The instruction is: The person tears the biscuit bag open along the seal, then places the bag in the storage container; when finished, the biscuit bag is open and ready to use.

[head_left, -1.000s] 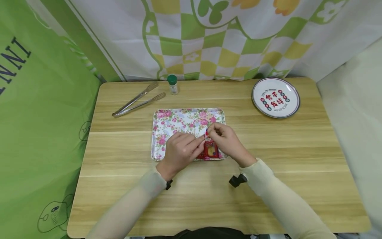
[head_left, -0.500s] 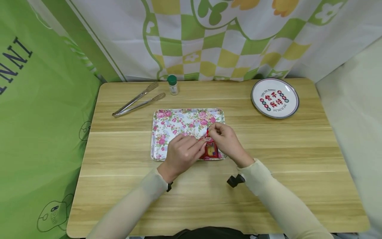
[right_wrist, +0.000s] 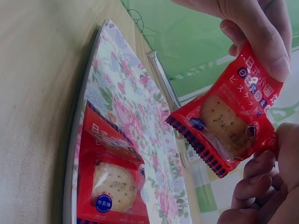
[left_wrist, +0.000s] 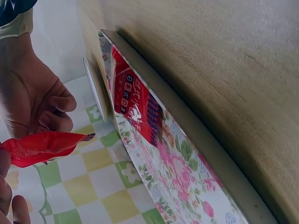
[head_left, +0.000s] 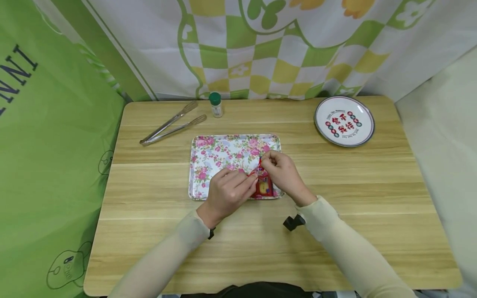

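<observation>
Over the near right part of a floral tray point(head_left: 220, 154), both hands hold a small red biscuit packet point(right_wrist: 222, 119). A round biscuit shows through its clear window. My left hand point(head_left: 232, 190) pinches one end, its thumb lying on the wrapper in the right wrist view. At the packet's edge, my right hand point(head_left: 279, 169) pinches with thumb and curled fingers. Below them another red biscuit packet point(right_wrist: 112, 184) lies on the tray, sealed-looking with a biscuit visible inside. The hands partly cover both packets in the head view.
Metal tongs point(head_left: 173, 124) lie at the back left of the wooden table point(head_left: 372, 215). Beside them stands a small green-capped shaker point(head_left: 216, 105). A white plate point(head_left: 344, 121) with red lettering sits at the back right. Curtains enclose the back and sides.
My left hand has shifted slightly right, and its extended index finger has drawn in. The held packet has turned a little between the hands. The right hand stays nearly in place.
</observation>
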